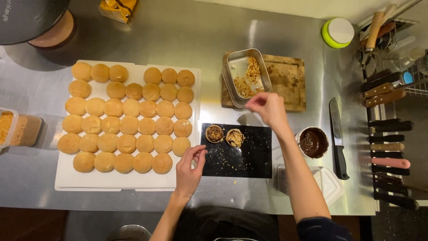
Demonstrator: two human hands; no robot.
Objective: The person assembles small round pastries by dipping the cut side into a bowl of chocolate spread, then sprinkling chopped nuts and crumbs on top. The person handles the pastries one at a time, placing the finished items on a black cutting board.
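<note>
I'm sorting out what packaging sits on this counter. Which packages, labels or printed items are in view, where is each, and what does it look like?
Snack bag: top edge, left of centre; crumpled, yellow-orange with dark print.
Dark round lid: top left corner, over a pinkish tub; black with faint pale lettering.
Clear plastic tub: left edge; rectangular, holding orange-brown crumbs, no label visible.
No screens or signs.

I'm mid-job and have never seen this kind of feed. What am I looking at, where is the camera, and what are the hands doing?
There is no machine: one head-worn camera looks down at a person's two bare hands over a steel counter. The left hand rests at the edge of a black mat carrying two topped cookies. The right hand hovers, fingertips pinched, by a metal tin of crumbs on a wooden board. Left lies a white tray of plain cookies; right, a chocolate bowl and knife.
</note>
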